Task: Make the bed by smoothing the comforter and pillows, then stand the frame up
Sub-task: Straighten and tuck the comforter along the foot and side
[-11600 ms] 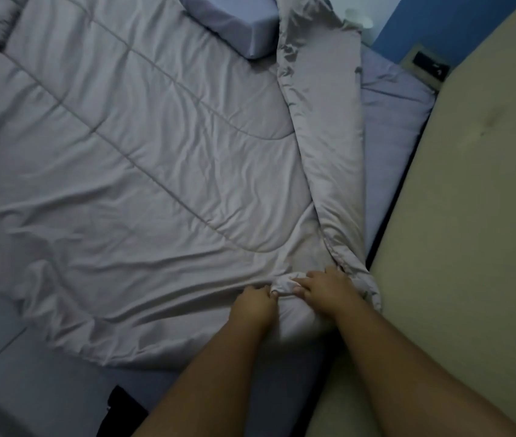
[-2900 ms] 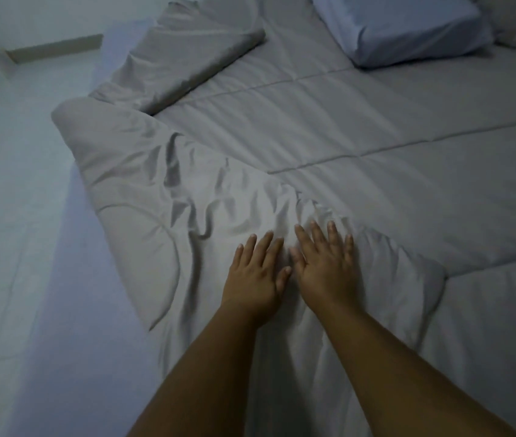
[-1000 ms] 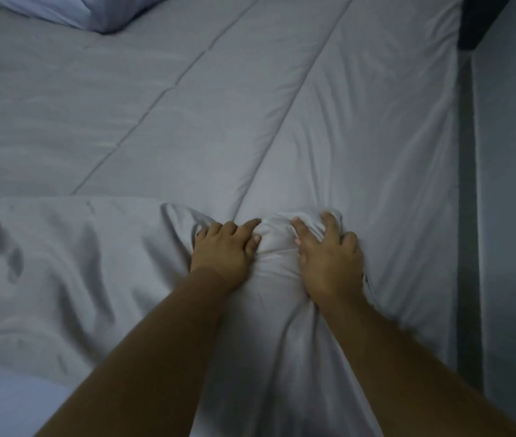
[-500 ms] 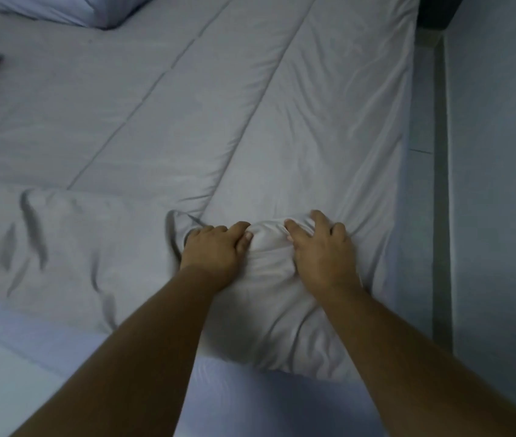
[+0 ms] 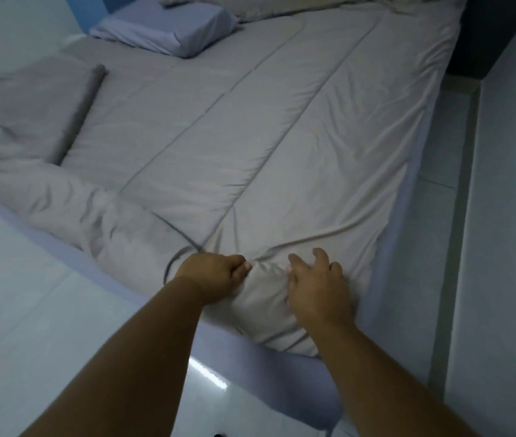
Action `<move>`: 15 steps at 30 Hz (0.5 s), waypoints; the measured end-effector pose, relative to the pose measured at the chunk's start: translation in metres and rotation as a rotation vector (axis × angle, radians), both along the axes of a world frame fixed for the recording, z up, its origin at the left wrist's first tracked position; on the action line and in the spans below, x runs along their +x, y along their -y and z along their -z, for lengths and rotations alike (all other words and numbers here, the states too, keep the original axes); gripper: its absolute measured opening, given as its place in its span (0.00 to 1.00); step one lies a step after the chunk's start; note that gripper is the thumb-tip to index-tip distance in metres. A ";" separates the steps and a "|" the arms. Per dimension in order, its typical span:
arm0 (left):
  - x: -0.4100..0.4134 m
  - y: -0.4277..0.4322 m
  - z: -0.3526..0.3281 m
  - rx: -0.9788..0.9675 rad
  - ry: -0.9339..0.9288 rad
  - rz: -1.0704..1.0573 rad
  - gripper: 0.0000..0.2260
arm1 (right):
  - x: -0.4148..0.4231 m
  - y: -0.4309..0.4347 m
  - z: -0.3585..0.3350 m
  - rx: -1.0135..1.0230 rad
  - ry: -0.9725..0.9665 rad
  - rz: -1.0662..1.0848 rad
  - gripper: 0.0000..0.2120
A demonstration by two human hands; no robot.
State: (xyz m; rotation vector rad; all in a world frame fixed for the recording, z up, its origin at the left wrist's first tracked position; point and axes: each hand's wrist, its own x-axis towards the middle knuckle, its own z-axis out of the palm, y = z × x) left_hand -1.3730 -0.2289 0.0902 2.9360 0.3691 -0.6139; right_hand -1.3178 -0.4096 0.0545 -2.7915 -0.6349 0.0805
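At near corner, left hand [image 5: 215, 277] grips comforter [image 5: 250, 152]; right hand [image 5: 316, 287] flat.

Pale tiled floor [image 5: 14, 310], blue wall [image 5: 92, 7], white wall [image 5: 508, 216], lavender fitted sheet [image 5: 250, 345]

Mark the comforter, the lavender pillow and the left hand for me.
comforter [image 5: 250, 146]: head view, on a flat quilted panel mid-bed.
lavender pillow [image 5: 171, 31]: head view, on its top face near the headboard end.
left hand [image 5: 215, 275]: head view, on the back of the fist bunching fabric.
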 end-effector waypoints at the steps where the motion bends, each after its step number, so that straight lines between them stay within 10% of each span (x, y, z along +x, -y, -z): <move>1: -0.009 0.001 0.001 -0.020 -0.052 -0.006 0.20 | -0.005 0.000 0.002 -0.012 -0.043 0.009 0.15; 8: -0.067 0.001 0.035 -0.182 -0.404 -0.065 0.21 | -0.010 -0.017 0.019 -0.018 -0.160 0.109 0.19; 15: -0.086 -0.004 0.044 -0.393 -0.594 -0.209 0.22 | -0.004 -0.044 0.047 0.015 -0.157 -0.264 0.21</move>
